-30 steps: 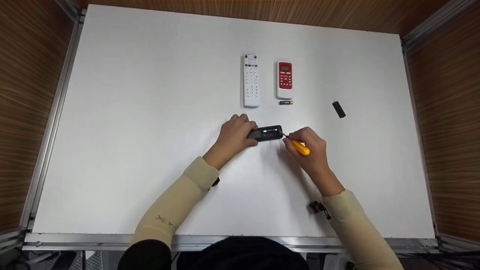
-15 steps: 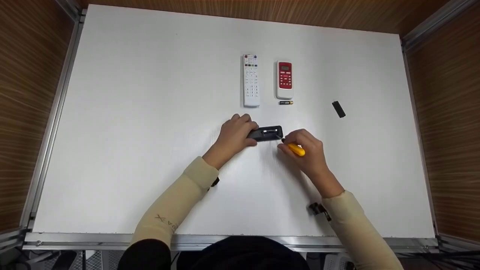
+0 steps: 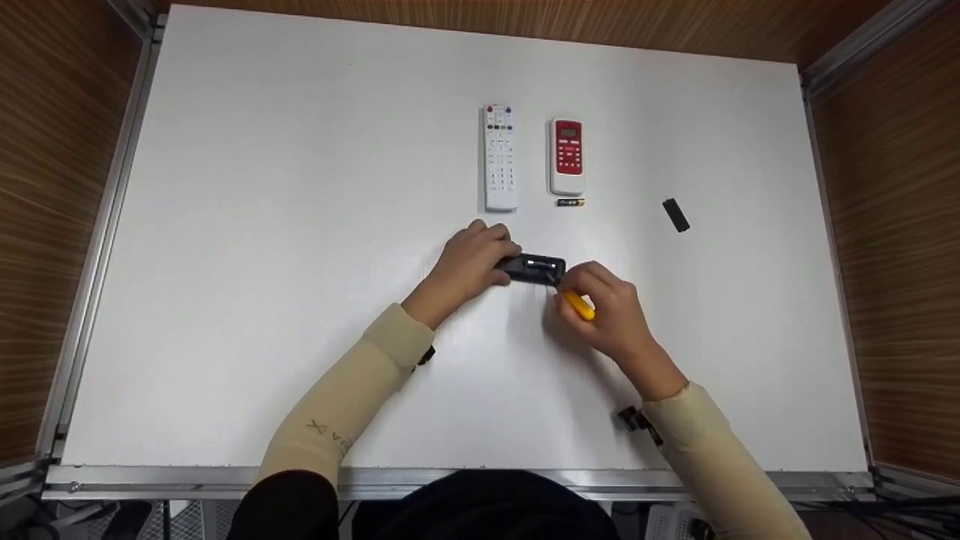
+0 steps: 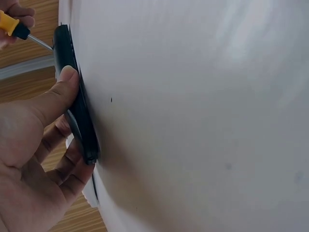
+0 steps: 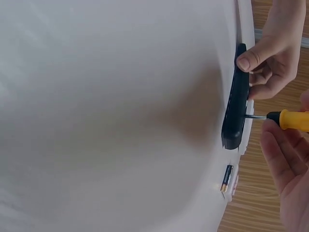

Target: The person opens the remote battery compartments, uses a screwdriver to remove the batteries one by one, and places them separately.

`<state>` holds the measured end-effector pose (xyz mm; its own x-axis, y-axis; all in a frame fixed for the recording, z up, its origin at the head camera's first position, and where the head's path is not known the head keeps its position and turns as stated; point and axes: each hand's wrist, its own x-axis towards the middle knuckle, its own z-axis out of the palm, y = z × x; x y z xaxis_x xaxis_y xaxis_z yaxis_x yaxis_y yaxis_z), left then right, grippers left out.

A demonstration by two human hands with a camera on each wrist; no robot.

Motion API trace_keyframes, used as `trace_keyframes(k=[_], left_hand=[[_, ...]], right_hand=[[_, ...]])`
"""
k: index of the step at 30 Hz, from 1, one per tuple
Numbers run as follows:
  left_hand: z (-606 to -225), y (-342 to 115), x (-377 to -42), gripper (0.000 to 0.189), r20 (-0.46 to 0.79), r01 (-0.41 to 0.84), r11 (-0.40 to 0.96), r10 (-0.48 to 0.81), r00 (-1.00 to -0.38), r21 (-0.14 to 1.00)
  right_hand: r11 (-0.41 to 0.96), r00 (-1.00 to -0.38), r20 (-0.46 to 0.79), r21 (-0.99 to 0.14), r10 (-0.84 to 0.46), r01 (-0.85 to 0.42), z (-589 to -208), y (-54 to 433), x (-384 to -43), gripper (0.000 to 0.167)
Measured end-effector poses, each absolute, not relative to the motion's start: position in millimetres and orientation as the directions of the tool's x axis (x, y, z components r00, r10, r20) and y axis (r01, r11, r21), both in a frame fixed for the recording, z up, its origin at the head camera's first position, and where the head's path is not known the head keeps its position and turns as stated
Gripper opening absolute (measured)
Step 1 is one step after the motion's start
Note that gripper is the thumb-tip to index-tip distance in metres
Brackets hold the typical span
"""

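A black remote control (image 3: 513,268) lies back side up on the white table, its battery compartment uncovered and a silvery battery (image 3: 541,264) inside. My left hand (image 3: 472,261) grips its left end between thumb and fingers. In my right hand (image 3: 609,309) is a screwdriver with a yellow handle (image 3: 578,304) and black collar, pinched by thumb and fingers. The metal shaft (image 5: 256,116) reaches the remote's compartment side in the right wrist view. In the left wrist view, the left thumb (image 4: 67,79) presses on the remote's near side, with the fingers beyond it.
Further back lie a long white remote (image 3: 500,159) and a white remote with a red face (image 3: 568,156). A loose battery (image 3: 571,202) sits just below the red-faced one. Off to the right is a small black battery cover (image 3: 676,215). Wood-grain walls (image 3: 892,225) enclose the table.
My right hand has shifted left and slightly down with the screwdriver, its tip moving from the compartment's right end to its near edge. The black remote has turned slightly in my left hand.
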<state>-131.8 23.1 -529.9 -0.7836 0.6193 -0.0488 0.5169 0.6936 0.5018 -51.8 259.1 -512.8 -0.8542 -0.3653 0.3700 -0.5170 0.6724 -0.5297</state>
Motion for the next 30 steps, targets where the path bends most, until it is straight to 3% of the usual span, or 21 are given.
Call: trace_keyframes(k=[11, 18, 30], left_hand=[[-533.4, 22.6, -135.3, 0.038, -0.027, 0.531, 0.683, 0.626, -0.779, 0.501], [-533.2, 24.0, -135.2, 0.038, -0.032, 0.523, 0.687, 0.620, -0.784, 0.503], [-531.8, 24.7, -135.0, 0.037, -0.037, 0.511, 0.690, 0.612, -0.790, 0.513]], right_hand=[[0.886, -0.929, 0.145, -0.281, -0.341, -0.369, -499.0, 233.6, -43.8, 0.013], [0.920, -0.944, 0.041, -0.214, -0.329, -0.330, -502.2, 217.5, -34.6, 0.015], [0.919, -0.935, 0.113, -0.179, -0.337, -0.353, -512.1, 211.6, -29.4, 0.012]])
